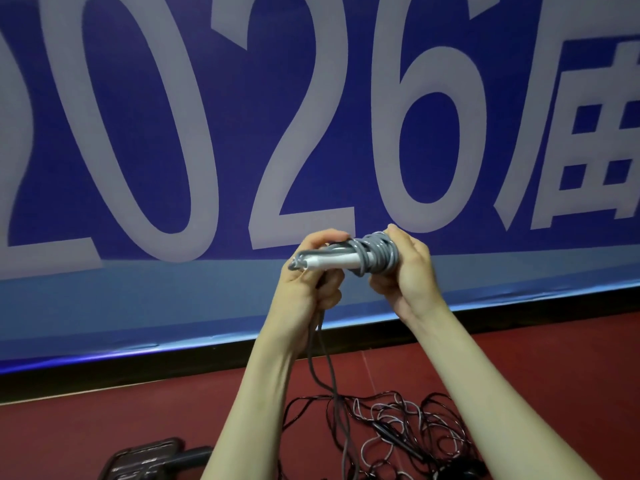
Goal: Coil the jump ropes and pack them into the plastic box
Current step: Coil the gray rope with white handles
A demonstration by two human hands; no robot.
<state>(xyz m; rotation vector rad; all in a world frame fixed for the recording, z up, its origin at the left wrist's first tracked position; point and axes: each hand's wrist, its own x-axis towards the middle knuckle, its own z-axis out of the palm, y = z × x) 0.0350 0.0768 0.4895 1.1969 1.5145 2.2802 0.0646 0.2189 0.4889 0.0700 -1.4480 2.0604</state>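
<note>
I hold a grey jump rope (375, 252) up in front of me, its cord wound in tight turns round its pale handles. My left hand (311, 271) grips the handle end and the loose cord. My right hand (403, 268) wraps round the coiled part. Two grey strands (327, 368) hang from my left hand to the floor. A tangle of black and white jump ropes (398, 431) lies on the red floor between my forearms. A dark plastic box (145, 459) shows at the bottom left, partly cut off.
A big blue banner (207, 133) with white numerals fills the wall ahead, with a black strip (104, 372) along its base. Red floor (86, 427) stretches below it.
</note>
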